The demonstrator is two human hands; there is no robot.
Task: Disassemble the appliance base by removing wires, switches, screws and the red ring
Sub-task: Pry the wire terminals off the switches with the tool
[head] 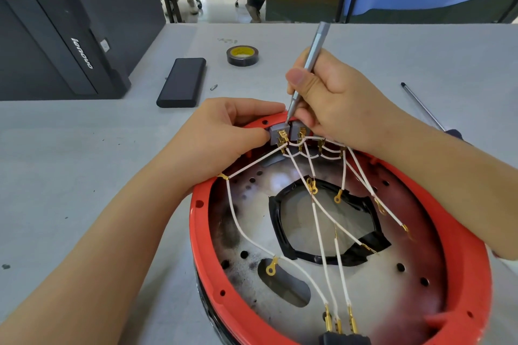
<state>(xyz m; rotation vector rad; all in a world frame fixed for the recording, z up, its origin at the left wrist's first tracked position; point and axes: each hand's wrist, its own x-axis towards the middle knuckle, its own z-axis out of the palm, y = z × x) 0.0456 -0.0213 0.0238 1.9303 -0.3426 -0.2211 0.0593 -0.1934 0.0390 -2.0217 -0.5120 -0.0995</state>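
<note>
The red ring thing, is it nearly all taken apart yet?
Not yet. Many white wires already hang loose with free ends. Now the left hand holds a grey switch while the right hand works a silver tool at it. The switches and red ring remain in place.

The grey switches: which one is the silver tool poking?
The left switch, pinched by the left hand. The silver tool in the right hand touches its top; the right switch sits beside it.

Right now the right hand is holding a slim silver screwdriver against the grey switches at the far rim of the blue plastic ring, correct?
Not quite: the plastic ring is red, not blue, as the head view shows. The right hand does hold the slim silver screwdriver against the grey switches at its far rim.
</note>
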